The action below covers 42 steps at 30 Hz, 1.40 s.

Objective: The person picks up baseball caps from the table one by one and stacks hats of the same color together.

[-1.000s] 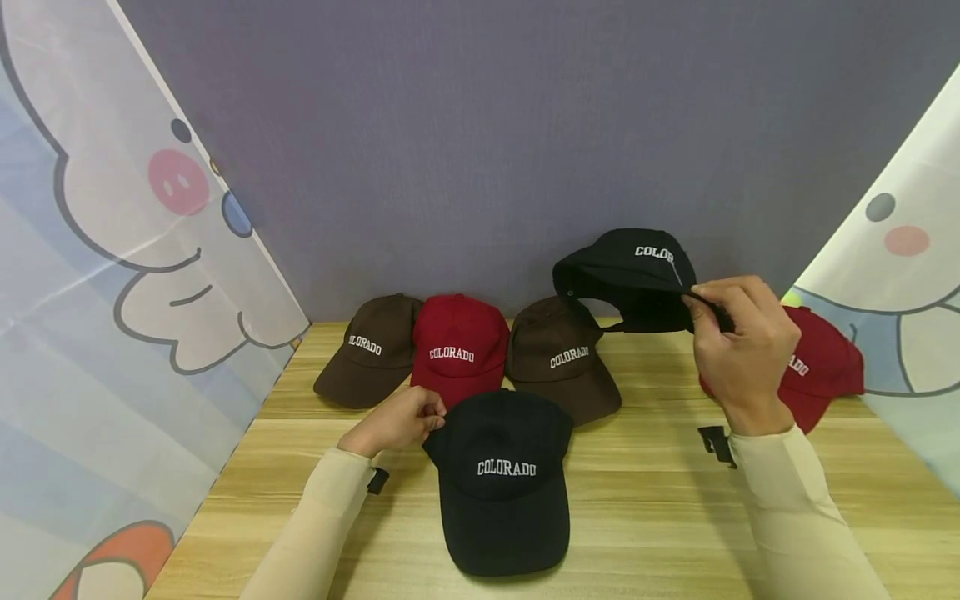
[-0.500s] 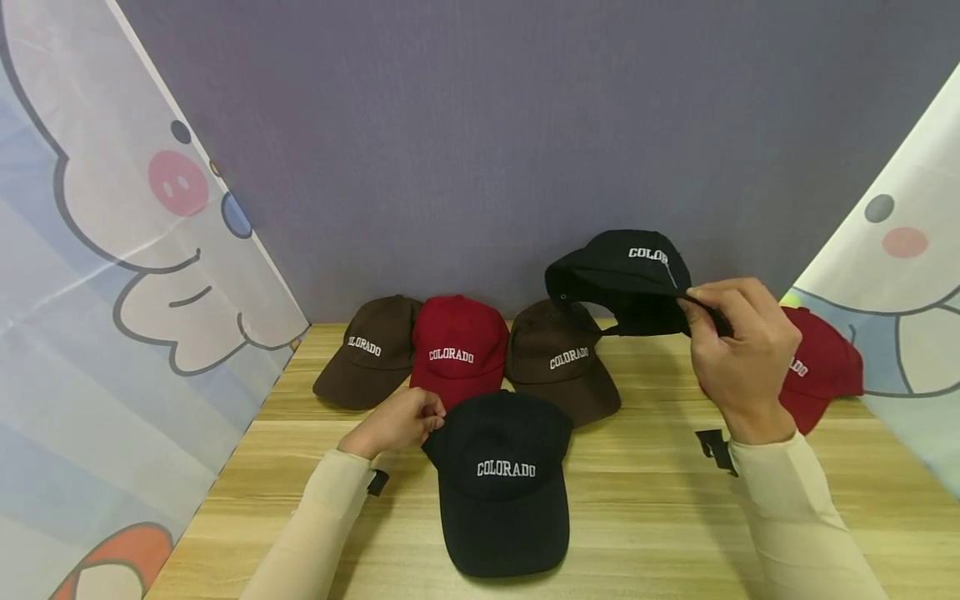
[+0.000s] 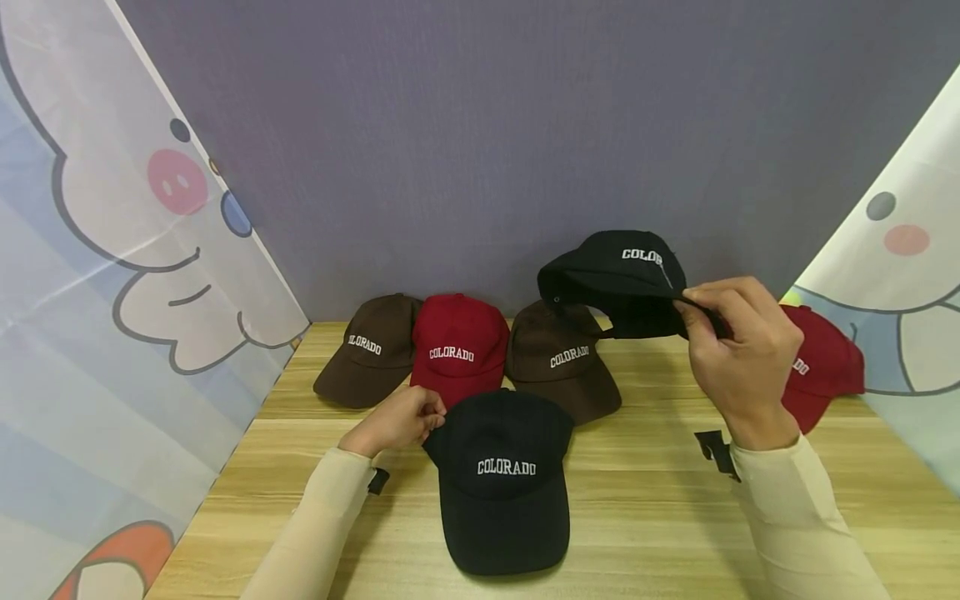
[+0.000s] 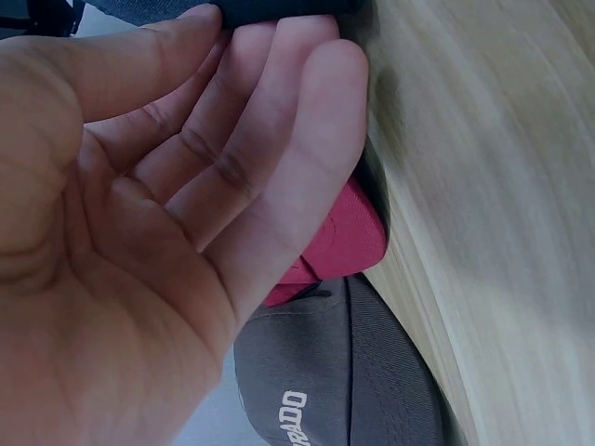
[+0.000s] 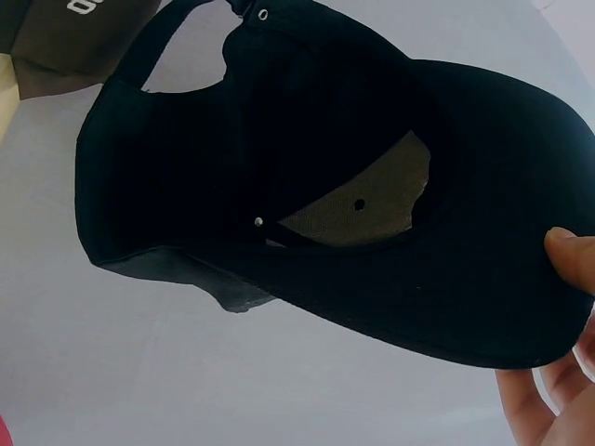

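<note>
My right hand [image 3: 742, 354] pinches the brim of a black cap [image 3: 615, 267] and holds it up behind the table's middle. The right wrist view looks into this raised cap [image 5: 316, 186], with its back strap and inner lining showing and my thumb [image 5: 572, 255] on the brim. Another black cap [image 3: 506, 483] lies on the table, brim toward me. At its left back edge, my left hand [image 3: 401, 421] pinches the fabric between thumb and fingertips. The left wrist view shows only a strip of that cap [image 4: 279, 7] at the fingertips.
Along the back stand a brown cap [image 3: 371, 350], a red cap [image 3: 459, 342] and a second brown cap [image 3: 566, 362]. One more red cap [image 3: 825, 367] lies at the right, partly behind my right hand. A grey panel [image 3: 480, 150] rises behind the wooden table [image 3: 645, 517].
My right hand has shifted the raised black cap slightly left and a little lower, further over the right brown cap. The left hand and the front black cap have stayed in place.
</note>
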Motion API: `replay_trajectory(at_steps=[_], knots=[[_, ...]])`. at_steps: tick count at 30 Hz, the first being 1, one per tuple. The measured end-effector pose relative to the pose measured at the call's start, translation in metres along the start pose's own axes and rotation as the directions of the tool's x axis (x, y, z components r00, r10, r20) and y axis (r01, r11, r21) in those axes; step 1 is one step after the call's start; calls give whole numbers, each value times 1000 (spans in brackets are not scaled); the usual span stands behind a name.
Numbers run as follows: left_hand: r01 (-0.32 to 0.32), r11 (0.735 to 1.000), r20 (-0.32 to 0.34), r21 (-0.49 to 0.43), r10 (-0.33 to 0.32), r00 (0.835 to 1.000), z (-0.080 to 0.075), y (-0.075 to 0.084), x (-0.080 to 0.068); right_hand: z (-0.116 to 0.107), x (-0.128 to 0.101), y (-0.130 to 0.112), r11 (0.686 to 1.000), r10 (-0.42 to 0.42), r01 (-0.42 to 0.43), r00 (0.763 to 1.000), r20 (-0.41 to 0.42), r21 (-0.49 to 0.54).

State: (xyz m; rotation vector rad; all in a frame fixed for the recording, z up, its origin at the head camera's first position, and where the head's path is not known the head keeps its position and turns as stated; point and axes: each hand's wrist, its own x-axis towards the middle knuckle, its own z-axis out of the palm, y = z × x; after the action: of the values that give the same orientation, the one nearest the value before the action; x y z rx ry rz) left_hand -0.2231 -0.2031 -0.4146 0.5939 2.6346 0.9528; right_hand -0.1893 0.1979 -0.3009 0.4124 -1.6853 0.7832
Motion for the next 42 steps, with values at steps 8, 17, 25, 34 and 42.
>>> replay_trajectory(at_steps=[8,17,25,34,42], knots=[[16,1000,4,-11,-16,1000,1,0,0,0,0,-5,1000,-12,11,1000,14,15],[13,1000,0,-8,-13,1000,1,0,-1,-1,1,-10,999,-20,19,999,25,39],[19,1000,1,-13,-19,1000,1,-1,0,-1,1,-16,998,-36,35,999,23,43],[-7,1000,-8,7,7,1000,1,-2,0,0,2,-23,996,-40,38,999,17,85],[-16,1000,-8,10,16,1000,0,-2,1,0,1,-27,994,-60,56,997,42,93]])
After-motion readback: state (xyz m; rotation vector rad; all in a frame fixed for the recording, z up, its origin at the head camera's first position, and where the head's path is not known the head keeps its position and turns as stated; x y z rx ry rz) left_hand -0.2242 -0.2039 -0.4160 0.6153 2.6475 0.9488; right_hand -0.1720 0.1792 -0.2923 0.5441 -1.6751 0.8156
